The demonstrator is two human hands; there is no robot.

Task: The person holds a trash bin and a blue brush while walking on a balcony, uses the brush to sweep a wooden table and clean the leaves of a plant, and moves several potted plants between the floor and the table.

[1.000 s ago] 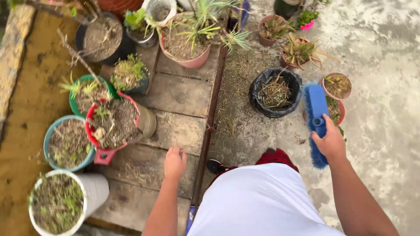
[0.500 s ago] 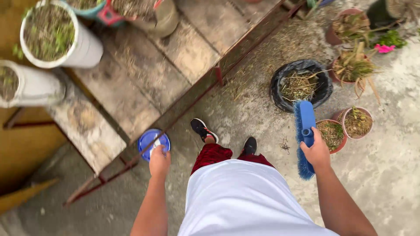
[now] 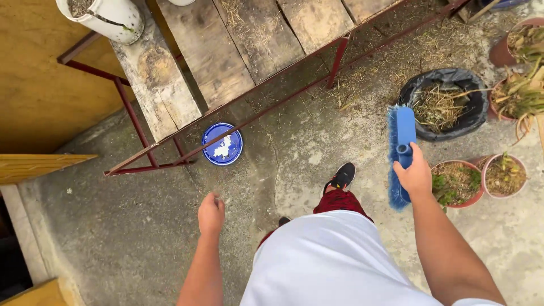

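The concrete floor [image 3: 141, 238] fills most of the view, grey and strewn with dry straw towards the top. Above the left hand's fingers stands the plank surface [image 3: 226, 51] on a dark red metal frame [image 3: 141, 164], with a white pot [image 3: 110, 17] lying tilted at its far left corner. To the left of that, a yellow wall [image 3: 39, 79] closes off the side.

Up and to the right of the right hand's fingers sits a black bag-lined pot [image 3: 447, 105] filled with dry stalks. Just right of those fingers stand two small terracotta pots [image 3: 481, 181] with green shoots, close beside each other, and further up at the edge is another pot of straggly plants [image 3: 521, 51].

The right hand [image 3: 416, 173] has its fingers clamped round the neck of a blue brush [image 3: 401, 153], its bristles pointing left and its head hanging above the floor. A blue round lid [image 3: 222, 144] lies flat on the floor under the frame's front rail, well above the left hand's fingers and apart from them. The left hand [image 3: 211, 212] hangs free over the concrete, fingers loosely curled together and holding nothing. A black shoe [image 3: 341, 177] shows between the two hands.
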